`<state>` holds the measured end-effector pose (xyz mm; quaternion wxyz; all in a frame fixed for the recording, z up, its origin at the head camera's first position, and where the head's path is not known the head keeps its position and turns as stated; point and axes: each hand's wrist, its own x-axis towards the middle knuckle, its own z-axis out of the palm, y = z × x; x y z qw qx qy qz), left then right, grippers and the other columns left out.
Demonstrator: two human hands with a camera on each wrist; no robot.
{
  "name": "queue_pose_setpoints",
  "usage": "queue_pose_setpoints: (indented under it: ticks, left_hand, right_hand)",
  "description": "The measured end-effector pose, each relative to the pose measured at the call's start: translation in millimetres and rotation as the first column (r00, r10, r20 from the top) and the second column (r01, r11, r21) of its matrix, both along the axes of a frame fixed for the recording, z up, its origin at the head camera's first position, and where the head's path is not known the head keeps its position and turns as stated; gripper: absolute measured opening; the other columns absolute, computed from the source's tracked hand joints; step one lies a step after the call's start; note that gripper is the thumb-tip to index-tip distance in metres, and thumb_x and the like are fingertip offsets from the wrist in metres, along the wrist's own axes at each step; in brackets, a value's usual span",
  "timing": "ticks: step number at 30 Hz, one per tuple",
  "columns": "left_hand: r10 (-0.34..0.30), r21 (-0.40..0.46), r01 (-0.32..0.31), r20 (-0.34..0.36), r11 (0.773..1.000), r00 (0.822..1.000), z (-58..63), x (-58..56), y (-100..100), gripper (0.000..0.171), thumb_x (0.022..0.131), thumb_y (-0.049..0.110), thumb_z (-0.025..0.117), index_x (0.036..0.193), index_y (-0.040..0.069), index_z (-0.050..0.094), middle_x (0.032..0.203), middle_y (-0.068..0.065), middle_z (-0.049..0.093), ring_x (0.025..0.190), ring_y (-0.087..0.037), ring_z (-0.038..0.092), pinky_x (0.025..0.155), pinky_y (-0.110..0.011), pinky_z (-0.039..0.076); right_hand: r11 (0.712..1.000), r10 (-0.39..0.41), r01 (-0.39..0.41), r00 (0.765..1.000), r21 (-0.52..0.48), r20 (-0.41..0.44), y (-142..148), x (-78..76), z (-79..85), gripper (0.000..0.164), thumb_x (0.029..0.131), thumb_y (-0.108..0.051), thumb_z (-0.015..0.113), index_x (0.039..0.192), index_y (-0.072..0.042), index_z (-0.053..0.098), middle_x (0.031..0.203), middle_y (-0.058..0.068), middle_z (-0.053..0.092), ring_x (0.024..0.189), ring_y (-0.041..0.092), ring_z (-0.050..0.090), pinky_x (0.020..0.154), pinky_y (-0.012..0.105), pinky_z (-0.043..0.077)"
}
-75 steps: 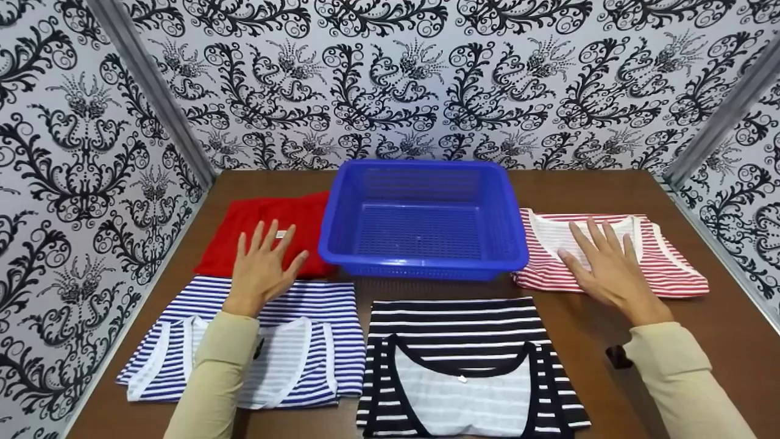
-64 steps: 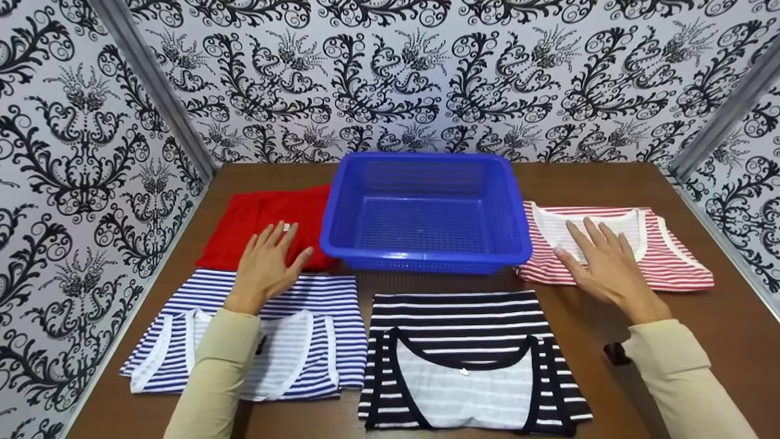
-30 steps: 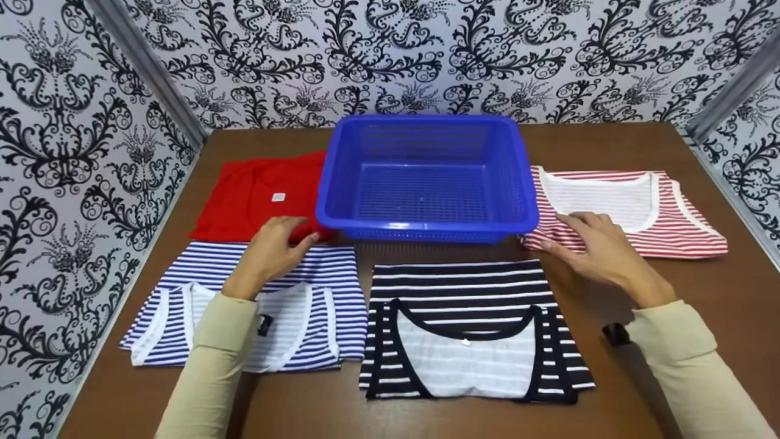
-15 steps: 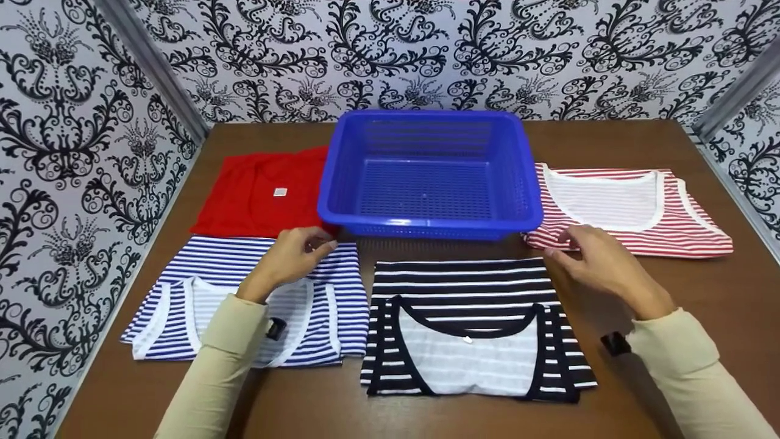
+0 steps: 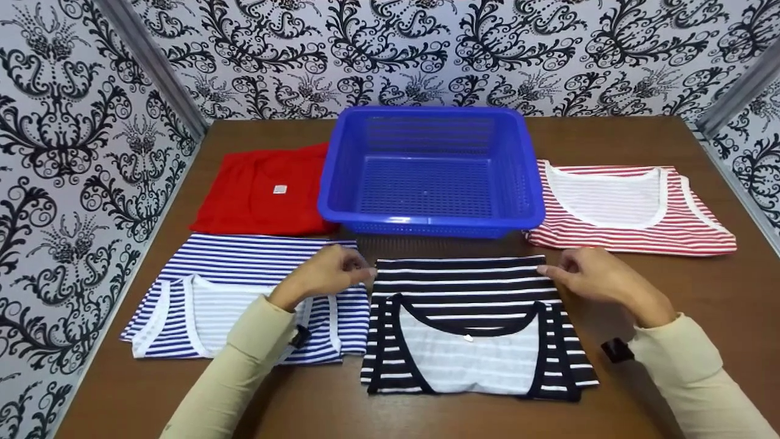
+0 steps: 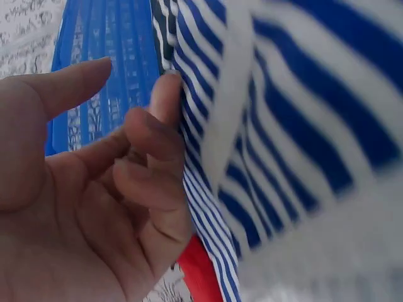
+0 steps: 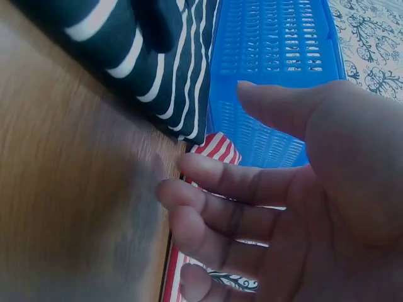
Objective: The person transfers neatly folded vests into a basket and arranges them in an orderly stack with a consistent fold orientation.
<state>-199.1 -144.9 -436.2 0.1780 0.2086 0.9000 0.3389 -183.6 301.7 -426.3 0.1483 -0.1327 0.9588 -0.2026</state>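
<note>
A folded black-and-white striped tank top (image 5: pixel 463 286) lies at the front middle of the table, its grey-white neck opening towards me. My left hand (image 5: pixel 329 269) is at its far left corner, above the folded blue-and-white striped tank top (image 5: pixel 225 256). In the left wrist view the left hand's thumb stands apart from its loosely bent fingers (image 6: pixel 154 135), with nothing between them. My right hand (image 5: pixel 594 277) is by the black top's far right corner. The right wrist view shows a gap between its thumb and relaxed fingers (image 7: pixel 220 176). Whether either hand touches cloth, I cannot tell.
A blue plastic basket (image 5: pixel 429 223) with nothing in it stands at the back middle of the brown table (image 5: pixel 317 408). Left of it is a folded red garment (image 5: pixel 262 198) with a white tag. A folded red-and-white striped tank top (image 5: pixel 634 235) lies to its right. Patterned walls enclose the back and sides.
Both hands have come back from over the red garment and the red-striped top to the black top's far corners. Their spread fingers have become loosely bent. The head view has tilted down.
</note>
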Motion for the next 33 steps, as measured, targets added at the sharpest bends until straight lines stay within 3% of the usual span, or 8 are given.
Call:
queue_pose_setpoints:
  ticks: [6, 13, 19, 24, 29, 33]
  left_hand:
    - [0.088, -0.09, -0.077, 0.127, 0.993, 0.988, 2.8, 9.5, 15, 0.029, 0.086, 0.041, 0.074, 0.077, 0.013, 0.068, 0.07, 0.004, 0.058, 0.063, -0.011, 0.05, 0.055, -0.025, 0.038]
    - [0.136, -0.199, -0.106, 0.145, 0.974, 0.98, 8.1, 17.1, 30, 0.048, 0.076, 0.048, 0.082, 0.059, 0.017, 0.051, 0.054, 0.007, 0.04, 0.053, -0.009, 0.038, 0.048, -0.025, 0.027]
    - [0.19, -0.289, -0.145, 0.136, 0.946, 0.972, 10.2, 18.7, 40, 0.047, 0.068, 0.05, 0.087, 0.064, 0.015, 0.055, 0.06, 0.005, 0.045, 0.059, -0.012, 0.043, 0.051, -0.028, 0.032]
    - [0.211, -0.353, -0.149, 0.145, 0.924, 0.967, 7.4, 17.8, 45, 0.049, 0.066, 0.048, 0.089, 0.079, 0.011, 0.06, 0.076, 0.001, 0.054, 0.072, -0.017, 0.05, 0.06, -0.031, 0.041]
    - [0.197, -0.352, -0.137, 0.14, 0.926, 0.97, 3.3, 17.5, 46, 0.052, 0.068, 0.043, 0.089, 0.092, 0.006, 0.063, 0.088, -0.003, 0.061, 0.082, -0.02, 0.055, 0.07, -0.035, 0.048]
    - [0.169, -0.314, -0.117, 0.142, 0.942, 0.975, 1.3, 17.5, 45, 0.049, 0.07, 0.039, 0.089, 0.096, 0.004, 0.067, 0.09, -0.004, 0.063, 0.085, -0.02, 0.057, 0.075, -0.037, 0.05]
  right_hand:
    - [1.0, 0.005, -0.009, 0.993, 0.029, 0.116, -3, 2.5, 1.4, 0.052, 0.093, -0.056, 0.06, 0.083, -0.006, 0.068, 0.072, 0.001, 0.059, 0.064, 0.015, 0.051, 0.055, 0.031, 0.042]
    - [0.999, -0.003, -0.001, 0.992, 0.034, 0.126, -6, 6.3, 0.5, 0.053, 0.086, -0.059, 0.067, 0.073, -0.008, 0.064, 0.066, -0.001, 0.053, 0.059, 0.014, 0.047, 0.053, 0.029, 0.039]
    - [0.999, -0.025, 0.018, 0.982, 0.037, 0.189, -8, 8.7, 2.3, 0.053, 0.082, -0.061, 0.07, 0.073, -0.009, 0.064, 0.065, -0.003, 0.05, 0.059, 0.013, 0.045, 0.051, 0.028, 0.037]
    - [0.998, -0.045, 0.035, 0.969, 0.048, 0.245, -11, 11.2, 2.6, 0.056, 0.078, -0.065, 0.072, 0.072, -0.009, 0.062, 0.065, -0.004, 0.046, 0.06, 0.012, 0.043, 0.051, 0.028, 0.035]
    - [0.999, -0.043, 0.037, 0.963, 0.025, 0.265, -12, 12.5, 0.2, 0.054, 0.073, -0.06, 0.078, 0.062, -0.015, 0.051, 0.06, -0.007, 0.038, 0.056, 0.01, 0.036, 0.049, 0.025, 0.028]
    - [0.999, -0.036, 0.041, 0.967, -0.012, 0.254, -13, 13.5, -2.7, 0.052, 0.073, -0.052, 0.082, 0.059, -0.017, 0.047, 0.057, -0.008, 0.036, 0.054, 0.009, 0.035, 0.047, 0.024, 0.028]
